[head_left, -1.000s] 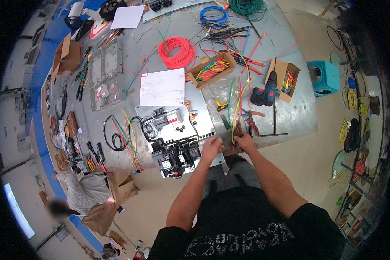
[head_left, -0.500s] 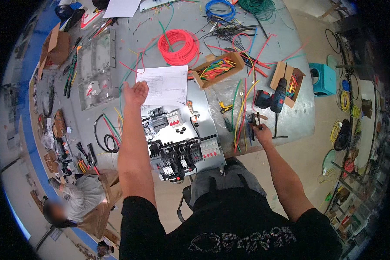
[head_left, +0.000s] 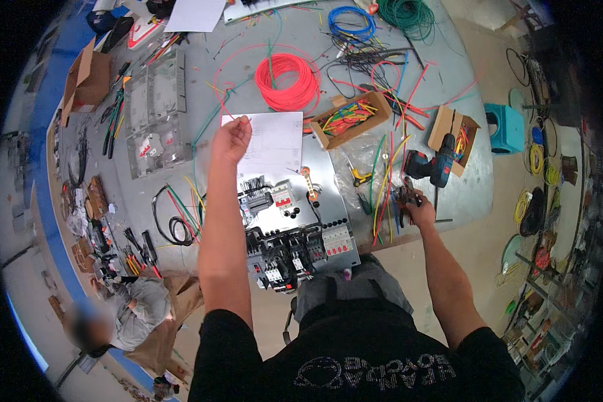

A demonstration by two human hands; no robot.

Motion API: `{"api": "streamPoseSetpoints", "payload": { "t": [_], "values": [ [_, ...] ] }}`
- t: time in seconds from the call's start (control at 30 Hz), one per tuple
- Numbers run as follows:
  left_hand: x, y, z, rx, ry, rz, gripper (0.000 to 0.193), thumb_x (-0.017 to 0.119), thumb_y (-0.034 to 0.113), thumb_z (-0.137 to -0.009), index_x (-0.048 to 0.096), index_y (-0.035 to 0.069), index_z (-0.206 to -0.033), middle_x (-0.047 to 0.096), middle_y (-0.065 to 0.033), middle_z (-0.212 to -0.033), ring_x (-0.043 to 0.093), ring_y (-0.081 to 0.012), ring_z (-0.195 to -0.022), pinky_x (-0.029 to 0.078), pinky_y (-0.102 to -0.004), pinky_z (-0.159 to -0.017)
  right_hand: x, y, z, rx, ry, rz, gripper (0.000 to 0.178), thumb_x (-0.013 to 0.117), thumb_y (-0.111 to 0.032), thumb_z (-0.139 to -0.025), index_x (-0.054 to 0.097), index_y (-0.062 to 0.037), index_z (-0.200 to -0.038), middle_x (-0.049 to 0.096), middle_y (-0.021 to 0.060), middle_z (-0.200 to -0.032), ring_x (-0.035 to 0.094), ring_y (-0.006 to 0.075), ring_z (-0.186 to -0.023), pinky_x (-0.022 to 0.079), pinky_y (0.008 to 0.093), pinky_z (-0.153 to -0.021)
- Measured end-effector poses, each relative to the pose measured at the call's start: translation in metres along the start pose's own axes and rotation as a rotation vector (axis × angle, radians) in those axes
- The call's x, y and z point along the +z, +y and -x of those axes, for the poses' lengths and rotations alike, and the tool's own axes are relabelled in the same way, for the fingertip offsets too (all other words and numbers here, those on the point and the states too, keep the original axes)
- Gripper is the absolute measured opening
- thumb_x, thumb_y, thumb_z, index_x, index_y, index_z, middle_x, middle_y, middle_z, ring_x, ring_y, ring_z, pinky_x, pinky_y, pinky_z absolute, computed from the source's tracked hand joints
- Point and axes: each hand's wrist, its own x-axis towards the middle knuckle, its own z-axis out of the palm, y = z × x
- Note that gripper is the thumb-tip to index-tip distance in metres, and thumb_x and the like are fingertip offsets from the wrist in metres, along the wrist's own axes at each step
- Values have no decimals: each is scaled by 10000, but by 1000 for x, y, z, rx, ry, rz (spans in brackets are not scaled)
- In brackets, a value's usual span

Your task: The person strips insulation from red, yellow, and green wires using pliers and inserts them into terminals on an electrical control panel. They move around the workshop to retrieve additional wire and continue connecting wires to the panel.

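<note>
My left hand (head_left: 232,139) is over the upper left of a printed paper sheet (head_left: 275,137), its fingers pinched on a thin red wire. That wire curves up toward a coil of red wire (head_left: 288,82) behind the sheet. In my right hand (head_left: 420,210), near the table's front right, is a dark pair of pliers (head_left: 406,195); the fingers partly hide its handles. Between my arms lies a metal mounting plate (head_left: 325,194), with a red-and-white breaker (head_left: 283,196), black contactors (head_left: 281,251) and a row of small breakers (head_left: 337,242) on it.
Beside my right hand stand a cordless drill (head_left: 439,164), loose coloured wires (head_left: 385,181) and a yellow-handled tool (head_left: 359,175). Cardboard boxes (head_left: 355,137) of cut wires lie behind. Clear plastic covers (head_left: 155,114) are at left. A seated person (head_left: 141,311) works at lower left.
My left hand has gone from open to pinched on the red wire, shifting slightly right. My right hand still has the pliers, now lifted and turned a little. The whole view has shifted slightly.
</note>
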Motion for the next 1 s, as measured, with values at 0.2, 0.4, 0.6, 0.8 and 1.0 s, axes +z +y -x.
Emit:
{"api": "streamPoseSetpoints", "payload": {
  "t": [0.2,0.4,0.6,0.8,1.0],
  "values": [
    [31,-57,131,227,-250,167,148,575,134,-998,607,18,-1084,647,-52,-902,639,-141,-819,569,-280,-765,5,6,13,-32,-8,-29,427,754,-386,-783,723,-36,-1027,722,167,-843,712,280,-817,533,384,-742],
    [75,-155,229,257,-367,-4,206,547,190,-1026,564,57,-1182,626,-41,-885,640,-169,-826,537,-325,-774,13,-8,26,-202,-139,-326,362,746,-312,-828,720,-8,-1022,714,121,-830,679,214,-785,519,359,-728],
    [99,-212,286,145,-405,-93,224,469,244,-1065,571,67,-1157,597,-13,-872,629,-151,-825,518,-304,-769,-38,-103,55,-113,-652,-741,399,665,-320,-940,662,6,-1171,706,81,-1021,663,174,-919,546,343,-786],
    [91,-278,315,122,-316,-75,244,469,295,-1066,588,90,-1121,597,9,-862,630,-133,-807,508,-312,-759,-109,-202,68,-273,-1037,-921,481,564,-356,-1002,580,23,-1298,681,124,-1110,653,204,-1043,514,363,-930],
    [100,-324,322,102,-260,-101,286,469,342,-1062,598,89,-1105,621,1,-883,638,-132,-840,496,-303,-750,-142,-242,100,-453,-1206,-729,353,565,-247,-1015,571,35,-1229,685,95,-961,651,157,-896,534,287,-786]
  ]
}}
